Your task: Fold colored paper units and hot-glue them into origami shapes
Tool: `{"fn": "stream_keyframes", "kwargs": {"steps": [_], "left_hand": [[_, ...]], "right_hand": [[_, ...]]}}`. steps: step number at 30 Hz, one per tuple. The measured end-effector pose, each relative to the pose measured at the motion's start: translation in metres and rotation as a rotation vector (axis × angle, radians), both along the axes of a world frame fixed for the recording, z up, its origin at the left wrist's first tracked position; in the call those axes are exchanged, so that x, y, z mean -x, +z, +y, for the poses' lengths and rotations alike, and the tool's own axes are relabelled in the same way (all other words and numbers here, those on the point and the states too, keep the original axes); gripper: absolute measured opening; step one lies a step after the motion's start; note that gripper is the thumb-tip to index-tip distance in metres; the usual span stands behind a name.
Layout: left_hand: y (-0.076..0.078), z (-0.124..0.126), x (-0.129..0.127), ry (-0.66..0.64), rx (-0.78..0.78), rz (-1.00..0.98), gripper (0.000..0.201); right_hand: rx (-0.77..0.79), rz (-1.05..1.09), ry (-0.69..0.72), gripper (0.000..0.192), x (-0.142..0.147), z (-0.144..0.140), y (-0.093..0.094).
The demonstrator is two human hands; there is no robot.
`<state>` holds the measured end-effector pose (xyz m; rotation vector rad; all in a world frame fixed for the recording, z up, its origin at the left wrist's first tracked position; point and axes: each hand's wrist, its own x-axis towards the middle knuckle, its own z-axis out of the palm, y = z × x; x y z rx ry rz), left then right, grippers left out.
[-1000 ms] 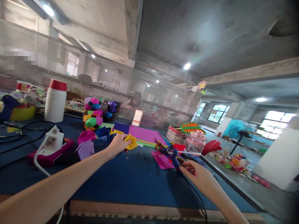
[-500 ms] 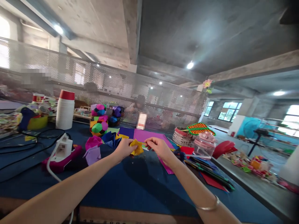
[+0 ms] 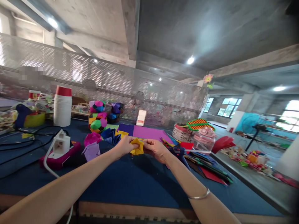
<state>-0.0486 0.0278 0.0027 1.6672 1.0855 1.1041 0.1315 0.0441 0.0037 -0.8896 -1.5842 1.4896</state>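
Right hand (image 3: 155, 148) joined left hand (image 3: 123, 145) on yellow paper (image 3: 137, 147).

Right hand (image 3: 156, 148) now seemingly on yellow folded paper (image 3: 137, 147).

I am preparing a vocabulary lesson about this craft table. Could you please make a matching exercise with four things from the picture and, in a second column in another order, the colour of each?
Things:
1. folded paper piece held between the left hand and the right hand
2. stack of cups, its body
3. flat sheet lying behind the hands
4. table cover

Colours:
a. dark blue
b. yellow
c. purple-pink
d. white

Pairs: 1-b, 2-d, 3-c, 4-a
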Motion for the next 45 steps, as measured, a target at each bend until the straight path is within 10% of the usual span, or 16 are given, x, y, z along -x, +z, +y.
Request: {"fn": "stream_keyframes", "kwargs": {"steps": [22, 45], "left_hand": [[-0.004, 0.002, 0.002, -0.081, -0.073, 0.044, 0.019], [-0.007, 0.000, 0.000, 0.086, -0.036, 0.147, 0.011]], "right_hand": [[-0.119, -0.076, -0.007, 0.036, -0.004, -0.005, 0.000], [-0.837, -0.517, -0.232, 0.014, 0.008, -0.019, -0.001]]}}
